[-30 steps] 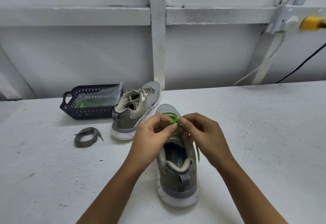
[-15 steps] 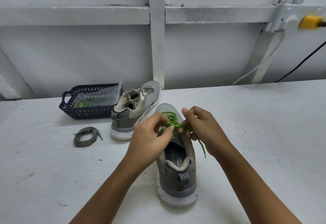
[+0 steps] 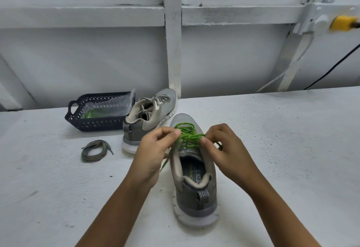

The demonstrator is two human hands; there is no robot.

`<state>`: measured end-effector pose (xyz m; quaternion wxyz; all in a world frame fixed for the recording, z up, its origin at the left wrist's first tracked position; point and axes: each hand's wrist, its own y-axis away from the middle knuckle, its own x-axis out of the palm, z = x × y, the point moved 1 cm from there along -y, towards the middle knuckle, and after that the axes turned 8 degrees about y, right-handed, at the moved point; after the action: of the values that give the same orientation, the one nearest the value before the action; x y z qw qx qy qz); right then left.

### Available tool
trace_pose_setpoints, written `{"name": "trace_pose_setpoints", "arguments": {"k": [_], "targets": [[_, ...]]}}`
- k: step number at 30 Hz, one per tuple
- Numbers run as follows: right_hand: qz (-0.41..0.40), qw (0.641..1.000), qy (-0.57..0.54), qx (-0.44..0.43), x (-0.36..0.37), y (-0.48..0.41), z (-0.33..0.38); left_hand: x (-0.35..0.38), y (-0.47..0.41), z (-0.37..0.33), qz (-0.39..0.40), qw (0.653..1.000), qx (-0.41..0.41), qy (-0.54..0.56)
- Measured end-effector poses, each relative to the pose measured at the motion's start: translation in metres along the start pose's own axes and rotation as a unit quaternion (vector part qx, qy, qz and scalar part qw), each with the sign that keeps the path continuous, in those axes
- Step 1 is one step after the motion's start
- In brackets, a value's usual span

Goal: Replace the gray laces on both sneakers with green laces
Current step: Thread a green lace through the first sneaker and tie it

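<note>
A grey sneaker (image 3: 195,192) stands heel toward me in the middle of the table, threaded with a green lace (image 3: 188,134). My left hand (image 3: 153,149) pinches the lace on the shoe's left side, and one lace end hangs below that hand. My right hand (image 3: 224,149) pinches the lace on the right side. A second grey sneaker (image 3: 148,118) stands behind to the left, still with its grey lace. A removed grey lace (image 3: 95,150) lies coiled on the table at the left.
A dark blue basket (image 3: 93,122) at the back left holds a clear bag with green lace inside. A white wall with a post rises behind the table. A yellow plug (image 3: 342,23) and cables sit at the upper right.
My hands have drawn apart to either side of the near sneaker, pulling the green lace out sideways. One second ago they met over the tongue.
</note>
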<state>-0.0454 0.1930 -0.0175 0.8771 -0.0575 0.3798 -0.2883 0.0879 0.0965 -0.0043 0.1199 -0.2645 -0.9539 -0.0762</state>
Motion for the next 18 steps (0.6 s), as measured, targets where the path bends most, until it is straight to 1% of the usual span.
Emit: {"name": "trace_pose_setpoints", "arguments": {"k": [2,5,7,8,11,14,16,18], "targets": [[-0.016,1.0,0.014,0.005,-0.001,0.002,-0.013,-0.007,-0.002,0.002,-0.038,0.998,-0.02,0.047],[-0.032,0.999,0.032,0.027,-0.001,0.007,-0.032,-0.019,-0.003,0.009,-0.084,0.982,-0.077,0.15],[-0.038,0.998,0.037,0.035,-0.002,0.01,-0.039,-0.027,-0.004,0.014,-0.087,0.973,-0.108,0.186],[-0.038,0.998,0.036,0.037,-0.002,0.01,-0.04,-0.03,-0.005,0.016,-0.075,0.972,-0.119,0.188],[-0.034,0.998,0.033,0.041,-0.001,0.01,-0.04,-0.037,-0.005,0.017,0.011,0.982,-0.138,0.132],[-0.037,0.998,0.028,0.048,-0.001,0.008,-0.038,-0.041,-0.003,0.013,0.095,0.988,-0.122,-0.007],[-0.042,0.997,0.026,0.053,-0.002,0.008,-0.037,-0.042,-0.002,0.011,0.099,0.989,-0.098,-0.053],[-0.048,0.997,0.026,0.057,-0.002,0.008,-0.037,-0.043,-0.003,0.012,0.058,0.995,-0.078,-0.035]]}}
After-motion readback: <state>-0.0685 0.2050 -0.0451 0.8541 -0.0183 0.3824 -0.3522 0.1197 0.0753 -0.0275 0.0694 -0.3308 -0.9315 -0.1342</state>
